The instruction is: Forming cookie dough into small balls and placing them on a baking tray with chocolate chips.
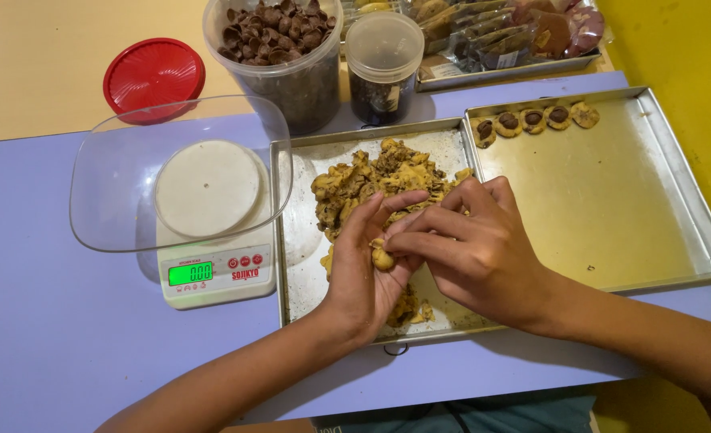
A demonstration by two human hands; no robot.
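My left hand (363,265) lies palm up over a metal tray (303,265), cupping a small lump of yellow dough (383,258). My right hand (472,240) presses its fingertips onto that lump from the right. Behind the hands, a heap of crumbly yellow-brown dough (379,180) fills the middle of the same tray. A second, larger metal tray (612,208) lies to the right, with several shaped cookies topped with chocolate (532,120) lined along its far edge.
A white kitchen scale (219,277) with a clear plastic bowl (115,184) on it stands at the left. Behind are a tub of chocolate pieces (279,40), a small lidded jar (383,68), a red lid (153,76) and a tray of packets (500,40).
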